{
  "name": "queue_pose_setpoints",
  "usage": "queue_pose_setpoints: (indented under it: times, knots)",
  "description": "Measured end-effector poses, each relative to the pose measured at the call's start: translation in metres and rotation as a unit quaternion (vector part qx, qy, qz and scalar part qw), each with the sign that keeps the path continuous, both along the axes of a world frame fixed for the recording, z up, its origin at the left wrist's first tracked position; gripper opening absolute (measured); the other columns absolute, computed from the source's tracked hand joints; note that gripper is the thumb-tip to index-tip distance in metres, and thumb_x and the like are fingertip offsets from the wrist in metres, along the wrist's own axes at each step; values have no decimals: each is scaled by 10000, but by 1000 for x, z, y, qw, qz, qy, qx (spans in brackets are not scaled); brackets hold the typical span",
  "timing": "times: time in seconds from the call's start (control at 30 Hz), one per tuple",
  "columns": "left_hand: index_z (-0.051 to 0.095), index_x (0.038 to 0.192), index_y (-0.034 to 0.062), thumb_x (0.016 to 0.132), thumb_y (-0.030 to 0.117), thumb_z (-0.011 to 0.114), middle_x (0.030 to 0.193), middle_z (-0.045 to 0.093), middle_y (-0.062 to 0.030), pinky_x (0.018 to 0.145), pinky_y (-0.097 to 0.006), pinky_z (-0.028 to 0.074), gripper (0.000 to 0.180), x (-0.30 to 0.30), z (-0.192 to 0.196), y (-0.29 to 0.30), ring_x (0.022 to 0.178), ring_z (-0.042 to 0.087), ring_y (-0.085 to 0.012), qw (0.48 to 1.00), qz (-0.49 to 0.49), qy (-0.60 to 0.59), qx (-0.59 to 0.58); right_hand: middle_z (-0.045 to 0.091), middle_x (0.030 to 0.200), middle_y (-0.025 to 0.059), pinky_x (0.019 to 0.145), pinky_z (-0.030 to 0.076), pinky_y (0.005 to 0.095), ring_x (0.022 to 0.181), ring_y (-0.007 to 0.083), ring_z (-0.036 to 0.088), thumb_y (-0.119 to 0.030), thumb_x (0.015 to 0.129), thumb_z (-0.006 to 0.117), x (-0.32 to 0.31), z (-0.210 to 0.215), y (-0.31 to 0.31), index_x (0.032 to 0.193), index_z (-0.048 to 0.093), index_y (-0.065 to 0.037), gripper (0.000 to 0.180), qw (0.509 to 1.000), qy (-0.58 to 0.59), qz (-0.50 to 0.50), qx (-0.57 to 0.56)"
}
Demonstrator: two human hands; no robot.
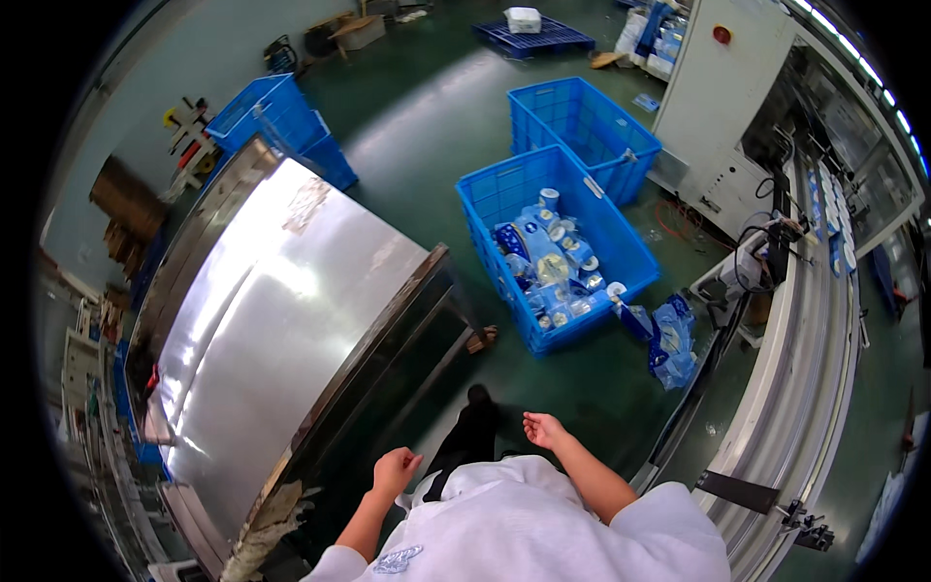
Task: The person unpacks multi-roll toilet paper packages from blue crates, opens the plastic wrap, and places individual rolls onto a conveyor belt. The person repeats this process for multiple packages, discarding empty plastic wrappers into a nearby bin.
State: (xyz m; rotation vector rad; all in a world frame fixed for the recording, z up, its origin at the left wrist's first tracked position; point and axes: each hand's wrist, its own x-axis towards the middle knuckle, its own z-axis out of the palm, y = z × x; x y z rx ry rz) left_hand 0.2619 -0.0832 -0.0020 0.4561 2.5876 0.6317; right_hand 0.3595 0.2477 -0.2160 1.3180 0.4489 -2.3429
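Note:
My left hand (396,471) hangs beside the wooden edge of a metal-topped table (320,301), its fingers curled in with nothing visible in them. Over the green floor, my right hand (545,430) is held in front of my body, its fingers loosely bent and apart, holding nothing. Neither hand touches anything. Ahead of my right hand stands a blue crate (490,281) with several rolls and blue-and-white plastic-wrapped packages (553,257) heaped in it. More crumpled blue-and-clear wrapping (674,339) lies on the floor by that crate's right corner.
A second blue crate (533,112) stands right behind the first. Along my right runs a conveyor (776,388), leading to a white machine cabinet (713,87) with packs on its belt. Stacked blue crates (330,155) stand past the table; a blue pallet (533,41) lies farther off.

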Motion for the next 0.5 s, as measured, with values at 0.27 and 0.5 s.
queue_pose_setpoints:
  times: [0.27,0.5]
  knots:
    - [623,811,57,814,222,583,808,608,-129,665,-404,473,169,-153,-54,147,774,594,-319,988,-145,-56,20,599,765,48,508,462,267,618,164,550,-164,882,528,-23,-57,87,931,601,-86,117,992,-100,-63,52]
    - [629,922,74,805,215,582,912,633,-125,745,-411,473,189,-244,-157,265,883,597,-308,961,-211,-174,46,649,790,93,565,488,328,641,191,618,-173,814,544,-48,-98,216,858,651,-90,142,864,-116,234,430]
